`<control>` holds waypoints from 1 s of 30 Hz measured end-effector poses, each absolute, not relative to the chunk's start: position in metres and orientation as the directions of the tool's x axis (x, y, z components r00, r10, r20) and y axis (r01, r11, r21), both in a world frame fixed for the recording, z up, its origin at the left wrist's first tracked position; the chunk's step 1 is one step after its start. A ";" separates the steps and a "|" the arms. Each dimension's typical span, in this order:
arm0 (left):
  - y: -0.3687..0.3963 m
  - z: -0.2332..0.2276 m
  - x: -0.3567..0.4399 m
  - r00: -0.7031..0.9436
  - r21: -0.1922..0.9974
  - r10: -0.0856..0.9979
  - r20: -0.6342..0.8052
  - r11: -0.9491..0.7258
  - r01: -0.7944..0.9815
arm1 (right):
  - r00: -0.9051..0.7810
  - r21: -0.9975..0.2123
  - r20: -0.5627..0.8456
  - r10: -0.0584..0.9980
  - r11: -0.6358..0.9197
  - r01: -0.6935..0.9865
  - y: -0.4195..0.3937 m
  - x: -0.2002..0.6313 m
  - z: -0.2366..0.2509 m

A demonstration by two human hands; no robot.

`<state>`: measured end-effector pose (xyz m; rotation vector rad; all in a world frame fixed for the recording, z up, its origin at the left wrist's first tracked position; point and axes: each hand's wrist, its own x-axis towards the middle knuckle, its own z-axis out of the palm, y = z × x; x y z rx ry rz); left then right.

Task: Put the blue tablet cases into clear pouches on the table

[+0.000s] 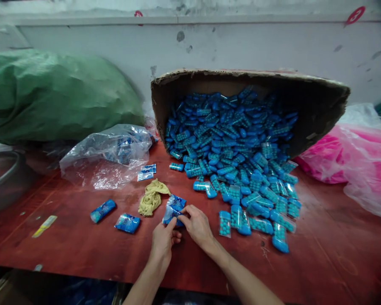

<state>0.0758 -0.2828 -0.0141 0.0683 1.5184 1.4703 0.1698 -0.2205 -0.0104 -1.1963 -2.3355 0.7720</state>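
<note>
Between my two hands is a blue printed packet (174, 206), pinched at its near end. My left hand (164, 238) grips its lower left edge, and my right hand (197, 222) closes on its right side. A crumpled yellow-green cloth (150, 199) lies just left of the packet. Farther left rest a plump blue packet (127, 223) and a second blue packet (103, 211), both apart from my hands. To the right, many small clear containers with blue caps and turquoise balls (225, 223) are spread over the red table (203, 264).
A cardboard box (324, 114) on its side spills the containers forward. A clear plastic bag (106, 154), small flat packets (146, 173), a green sack (60, 95), a grey basin (15, 178) and a yellow cutter (44, 226) are at left. Pink bags (368, 156) lie right.
</note>
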 end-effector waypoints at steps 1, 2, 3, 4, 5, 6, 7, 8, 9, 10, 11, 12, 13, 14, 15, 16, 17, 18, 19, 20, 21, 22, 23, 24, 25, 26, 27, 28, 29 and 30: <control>-0.281 -0.016 0.075 -0.518 0.783 0.624 -0.585 0.270 -0.560 | -0.555 -0.646 0.103 0.825 0.480 0.594 -0.222 0.170 -0.009; -0.280 -0.017 0.074 -0.518 0.781 0.620 -0.589 0.274 -0.561 | -0.557 -0.656 0.107 0.823 0.479 0.583 -0.223 0.170 -0.007; -0.279 -0.018 0.073 -0.517 0.779 0.616 -0.594 0.277 -0.563 | -0.557 -0.665 0.113 0.823 0.479 0.573 -0.224 0.169 -0.006; -0.279 -0.019 0.072 -0.515 0.775 0.614 -0.598 0.280 -0.566 | -0.555 -0.670 0.119 0.823 0.479 0.567 -0.224 0.169 -0.005; -0.279 -0.019 0.071 -0.511 0.770 0.610 -0.605 0.284 -0.571 | -0.550 -0.666 0.121 0.827 0.478 0.572 -0.223 0.168 -0.005; -0.280 -0.020 0.070 -0.505 0.763 0.607 -0.613 0.289 -0.578 | -0.540 -0.653 0.117 0.834 0.474 0.590 -0.222 0.167 -0.005; -0.282 -0.020 0.068 -0.499 0.755 0.603 -0.622 0.295 -0.586 | -0.525 -0.634 0.109 0.844 0.466 0.617 -0.221 0.166 -0.006; -0.284 -0.020 0.067 -0.494 0.748 0.598 -0.631 0.300 -0.592 | -0.508 -0.614 0.099 0.856 0.454 0.646 -0.219 0.165 -0.007; -0.287 -0.021 0.065 -0.486 0.739 0.593 -0.641 0.306 -0.600 | -0.492 -0.595 0.086 0.866 0.441 0.672 -0.216 0.164 -0.009; -0.291 -0.021 0.064 -0.475 0.728 0.591 -0.652 0.312 -0.611 | -0.480 -0.581 0.073 0.874 0.428 0.692 -0.214 0.163 -0.010; -0.295 -0.021 0.062 -0.459 0.715 0.593 -0.662 0.317 -0.623 | -0.472 -0.572 0.062 0.880 0.418 0.705 -0.212 0.163 -0.011; -0.299 -0.022 0.061 -0.441 0.703 0.597 -0.670 0.319 -0.635 | -0.469 -0.564 0.052 0.882 0.413 0.715 -0.210 0.163 -0.011; -0.302 -0.022 0.060 -0.424 0.693 0.605 -0.674 0.320 -0.646 | -0.462 -0.555 0.046 0.886 0.407 0.725 -0.209 0.164 -0.011; -0.304 -0.022 0.059 -0.413 0.690 0.616 -0.671 0.314 -0.652 | -0.448 -0.554 0.050 0.893 0.398 0.732 -0.209 0.165 -0.009; -0.306 -0.022 0.059 -0.411 0.695 0.629 -0.660 0.303 -0.652 | -0.430 -0.569 0.061 0.901 0.385 0.726 -0.209 0.166 -0.007; -0.305 -0.022 0.060 -0.417 0.707 0.641 -0.645 0.291 -0.645 | -0.420 -0.604 0.072 0.905 0.374 0.704 -0.209 0.168 -0.004; -0.304 -0.022 0.061 -0.425 0.721 0.652 -0.628 0.281 -0.634 | -0.423 -0.650 0.077 0.903 0.367 0.665 -0.210 0.169 -0.002; -0.301 -0.022 0.063 -0.433 0.735 0.661 -0.613 0.274 -0.621 | -0.448 -0.694 0.077 0.891 0.370 0.617 -0.211 0.169 0.000; -0.298 -0.021 0.065 -0.436 0.745 0.669 -0.601 0.273 -0.609 | -0.486 -0.726 0.071 0.871 0.379 0.573 -0.212 0.169 0.001; -0.294 -0.021 0.067 -0.435 0.751 0.675 -0.596 0.276 -0.600 | -0.526 -0.740 0.061 0.848 0.392 0.546 -0.213 0.168 0.001; -0.291 -0.021 0.068 -0.429 0.752 0.680 -0.595 0.282 -0.596 | -0.555 -0.738 0.050 0.830 0.405 0.540 -0.214 0.166 0.000; -0.290 -0.020 0.069 -0.417 0.750 0.685 -0.597 0.290 -0.595 | -0.564 -0.724 0.042 0.825 0.414 0.551 -0.214 0.164 -0.003; -0.290 -0.020 0.070 -0.403 0.744 0.689 -0.602 0.301 -0.596 | -0.557 -0.707 0.037 0.830 0.416 0.572 -0.214 0.162 -0.005; -0.291 -0.019 0.070 -0.383 0.735 0.692 -0.612 0.318 -0.599 | -0.539 -0.691 0.034 0.842 0.409 0.596 -0.214 0.160 -0.008; -0.294 -0.018 0.069 -0.361 0.722 0.692 -0.626 0.339 -0.603 | -0.520 -0.678 0.030 0.854 0.400 0.617 -0.214 0.158 -0.011; -0.298 -0.017 0.068 -0.341 0.711 0.691 -0.638 0.357 -0.606 | -0.508 -0.665 0.024 0.861 0.393 0.635 -0.214 0.157 -0.013; -0.302 -0.016 0.066 -0.331 0.702 0.688 -0.646 0.363 -0.613 | -0.501 -0.654 0.016 0.865 0.388 0.650 -0.214 0.157 -0.014; -0.306 -0.015 0.064 -0.333 0.696 0.686 -0.647 0.352 -0.626 | -0.498 -0.639 0.011 0.867 0.389 0.664 -0.215 0.158 -0.014; -0.310 -0.014 0.063 -0.347 0.693 0.684 -0.641 0.323 -0.645 | -0.492 -0.618 0.013 0.871 0.394 0.680 -0.216 0.159 -0.013; -0.312 -0.013 0.062 -0.365 0.691 0.684 -0.632 0.283 -0.665 | -0.476 -0.595 0.028 0.879 0.398 0.698 -0.217 0.162 -0.011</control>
